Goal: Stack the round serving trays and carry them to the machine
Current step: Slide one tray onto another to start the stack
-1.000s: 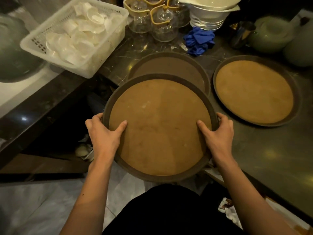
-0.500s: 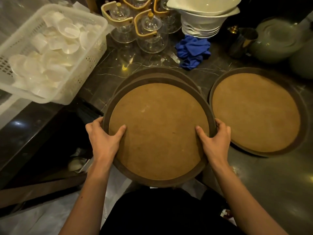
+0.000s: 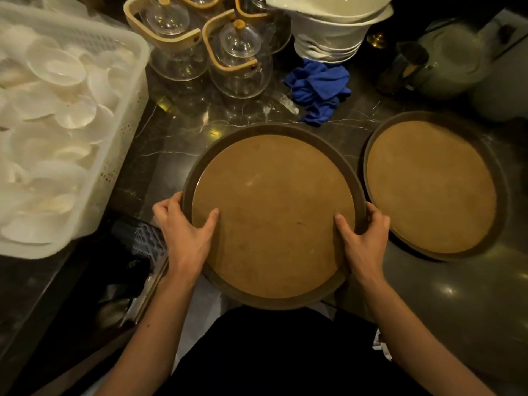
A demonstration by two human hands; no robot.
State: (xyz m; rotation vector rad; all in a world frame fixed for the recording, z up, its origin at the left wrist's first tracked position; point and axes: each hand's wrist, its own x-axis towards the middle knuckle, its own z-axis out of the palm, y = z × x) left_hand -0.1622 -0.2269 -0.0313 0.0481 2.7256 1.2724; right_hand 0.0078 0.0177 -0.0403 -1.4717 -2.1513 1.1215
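We are reaching both forearms up from the bottom of the frame. Our left hand (image 3: 183,227) is clamping the left rim of the held tray (image 3: 274,215), thumb lying on its brown face; our right hand (image 3: 363,232) is gripping the right rim likewise. The tray is lying flat at frame centre, its near edge overhanging the table (image 3: 457,295). A second tray (image 3: 434,187) is lying flat at right, just beside it.

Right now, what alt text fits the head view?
Both hands, left hand and right hand, grip a round brown tray at a dark counter's edge. A second tray lies to its right, beside a blue cloth.
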